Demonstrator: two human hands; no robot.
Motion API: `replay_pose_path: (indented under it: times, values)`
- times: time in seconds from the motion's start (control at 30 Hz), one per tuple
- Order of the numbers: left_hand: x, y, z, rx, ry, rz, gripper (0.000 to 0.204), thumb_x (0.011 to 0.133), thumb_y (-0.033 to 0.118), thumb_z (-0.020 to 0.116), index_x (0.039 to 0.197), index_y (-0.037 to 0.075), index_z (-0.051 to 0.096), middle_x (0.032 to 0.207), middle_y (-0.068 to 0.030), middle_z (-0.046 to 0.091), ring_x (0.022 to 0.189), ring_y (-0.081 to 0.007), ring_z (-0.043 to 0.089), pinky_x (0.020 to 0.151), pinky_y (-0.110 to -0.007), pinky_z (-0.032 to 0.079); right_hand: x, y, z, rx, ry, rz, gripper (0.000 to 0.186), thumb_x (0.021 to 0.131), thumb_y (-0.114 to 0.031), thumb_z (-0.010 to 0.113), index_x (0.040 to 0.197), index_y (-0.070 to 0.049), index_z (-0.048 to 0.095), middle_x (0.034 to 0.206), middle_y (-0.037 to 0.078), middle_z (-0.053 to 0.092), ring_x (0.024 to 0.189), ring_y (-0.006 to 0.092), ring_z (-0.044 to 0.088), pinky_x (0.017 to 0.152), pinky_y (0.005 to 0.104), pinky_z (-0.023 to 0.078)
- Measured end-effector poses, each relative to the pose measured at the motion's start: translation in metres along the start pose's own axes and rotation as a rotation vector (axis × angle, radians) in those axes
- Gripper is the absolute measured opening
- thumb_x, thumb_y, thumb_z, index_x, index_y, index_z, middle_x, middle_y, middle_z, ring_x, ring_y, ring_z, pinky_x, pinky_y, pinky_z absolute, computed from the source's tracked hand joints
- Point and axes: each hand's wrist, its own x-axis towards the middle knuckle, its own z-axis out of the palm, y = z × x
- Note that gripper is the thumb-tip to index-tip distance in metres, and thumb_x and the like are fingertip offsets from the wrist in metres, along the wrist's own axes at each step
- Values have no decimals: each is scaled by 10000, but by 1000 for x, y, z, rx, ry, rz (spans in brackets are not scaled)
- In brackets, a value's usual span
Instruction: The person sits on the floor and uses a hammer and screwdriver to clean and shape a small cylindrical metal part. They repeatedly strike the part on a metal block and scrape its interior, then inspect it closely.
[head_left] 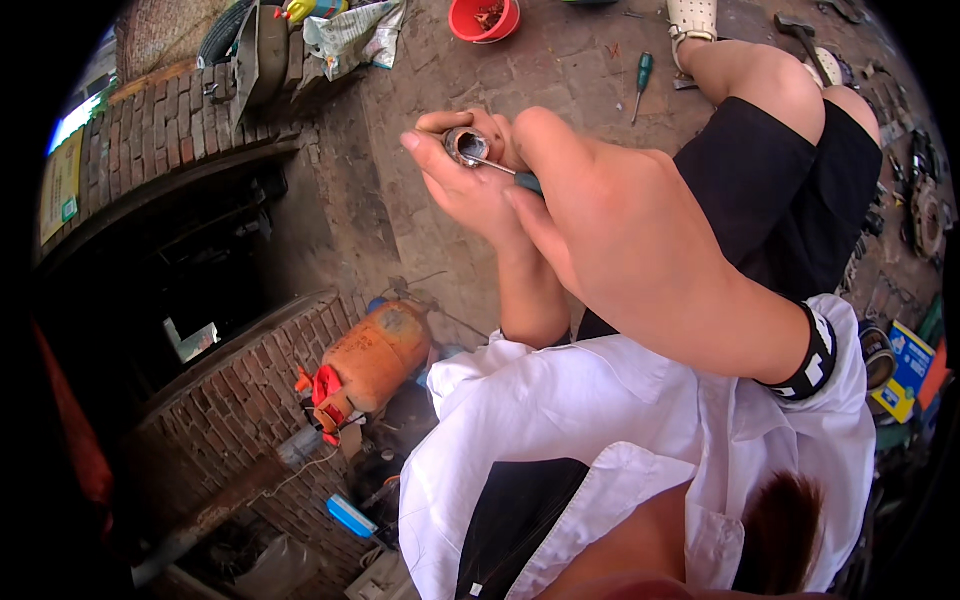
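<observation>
Near the upper middle, my left hand (462,186) is closed around a small hollow metal cylinder (451,145) with a dull, tarnished rim, its open end turned up. My right hand (632,243) grips a thin tool with a dark teal handle (527,182), probably a screwdriver. Its metal shaft reaches to the rim of the cylinder's opening; whether the tip is inside is too small to tell. The fingers hide most of the cylinder's body and much of the tool's handle.
A screwdriver (644,75) lies on the brick ground beyond my hands, near a red bucket (462,25) and a hammer (800,38). Metal parts (925,215) and a yellow-blue package (903,365) are at right. An orange gas cylinder (378,350) stands left, beside a brick wall (230,410).
</observation>
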Motion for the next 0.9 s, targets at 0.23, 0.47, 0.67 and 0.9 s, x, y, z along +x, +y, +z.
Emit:
replay_pose_path:
  times: [0.23,0.47,0.67,0.9]
  values:
    - [0,-11,34,250,412,184,446,1058,456,295,898,54,404,580,-17,386,471,-78,289,404,-242,222,1,1,2,-99,2,-14,257,813,-92,686,958,-26,484,760,170,626,668,384,628,547,434,486]
    - [11,7,-3,-510,-104,-487,472,1048,474,328,901,60,501,578,26,278,467,-76,207,385,-237,192,-8,14,-6,-24,50,53,260,816,-83,690,996,-12,516,829,189,655,756,373,653,614,384,506]
    - [11,16,-2,-697,-134,-676,446,1052,431,343,951,43,539,590,30,308,471,-75,202,384,-231,199,-3,13,-13,-76,34,36,251,815,-68,687,988,-15,512,820,178,653,761,359,661,617,380,503]
    - [9,16,-15,-918,-356,-673,469,1032,467,400,974,26,548,579,34,313,442,-65,200,377,-217,185,3,13,-21,-43,69,-51,225,797,-72,702,963,-43,553,786,144,639,697,325,644,583,367,481]
